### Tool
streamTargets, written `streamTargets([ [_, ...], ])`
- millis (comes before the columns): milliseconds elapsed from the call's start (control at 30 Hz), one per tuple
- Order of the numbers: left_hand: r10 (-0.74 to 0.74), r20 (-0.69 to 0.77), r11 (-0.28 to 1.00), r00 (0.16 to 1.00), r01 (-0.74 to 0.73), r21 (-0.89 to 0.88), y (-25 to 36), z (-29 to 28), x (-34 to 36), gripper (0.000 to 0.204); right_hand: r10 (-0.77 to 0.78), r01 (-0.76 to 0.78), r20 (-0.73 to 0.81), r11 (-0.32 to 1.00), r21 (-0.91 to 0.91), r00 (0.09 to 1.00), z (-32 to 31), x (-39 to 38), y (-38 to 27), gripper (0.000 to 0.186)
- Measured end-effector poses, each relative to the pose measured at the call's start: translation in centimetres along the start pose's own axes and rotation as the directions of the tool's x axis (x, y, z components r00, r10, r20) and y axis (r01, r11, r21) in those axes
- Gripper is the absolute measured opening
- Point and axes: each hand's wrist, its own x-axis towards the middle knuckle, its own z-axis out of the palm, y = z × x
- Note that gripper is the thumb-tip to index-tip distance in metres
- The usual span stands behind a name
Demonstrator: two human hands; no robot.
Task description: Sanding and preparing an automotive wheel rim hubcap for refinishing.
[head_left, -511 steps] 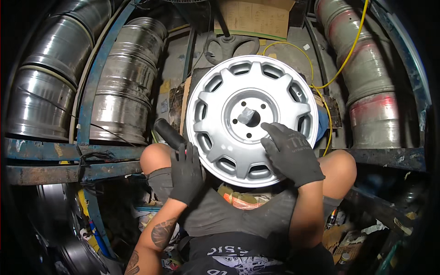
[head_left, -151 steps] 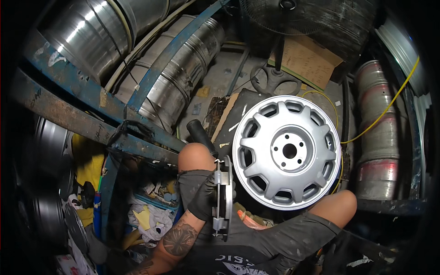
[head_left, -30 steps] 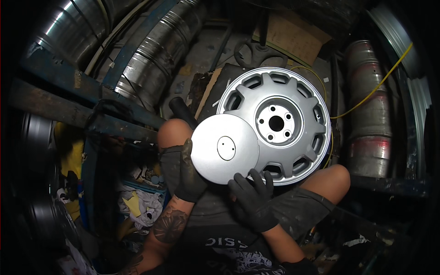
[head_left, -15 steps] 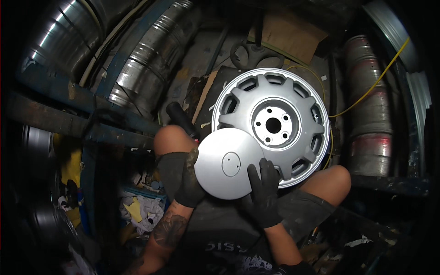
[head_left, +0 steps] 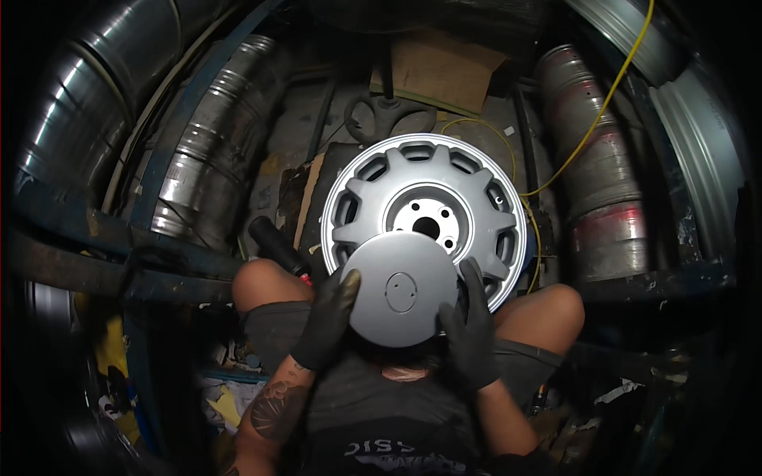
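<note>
The cover (head_left: 405,313) sits between the left hand (head_left: 324,321) and the right hand (head_left: 470,329), in front of the near part of the wheel (head_left: 421,178); whether cover and wheel touch is unclear. The left knee (head_left: 262,282) and right knee (head_left: 556,309) flank the cover. Left of the wheel lies a tube (head_left: 274,244). Behind the wheel stands a base (head_left: 390,117), with cardboard (head_left: 444,71) behind it. Rows of rims line both sides: the left row (head_left: 210,143) and right row (head_left: 607,170). A cord (head_left: 573,155) runs between wheel and right row.

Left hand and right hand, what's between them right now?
In the head view, a round silver cover lies between the left hand and the right hand.
</note>
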Motion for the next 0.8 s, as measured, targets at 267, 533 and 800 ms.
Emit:
streamTargets([
  [267, -0.219, 0.230, 0.808, 0.948, 0.044, 0.588, 1.4, 2.0, 14.9, 0.072, 0.003, 0.072, 0.143, 0.854, -0.516, 0.990, -5.0, 13.2, 4.6, 0.063],
  [533, -0.040, 0.169, 0.853, 0.985, -0.055, 0.520, -1.0, 3.3, 12.6, 0.060, 0.104, -0.095, -0.011, 0.853, -0.513, 0.995, -3.2, 11.6, 5.3, 0.061],
  [800, -0.090, 0.124, 0.893, 0.988, 0.025, 0.449, -1.7, 3.0, 13.7, 0.063, 0.119, -0.061, 0.036, 0.720, -0.692, 0.992, -3.1, 13.1, 5.5, 0.062],
])
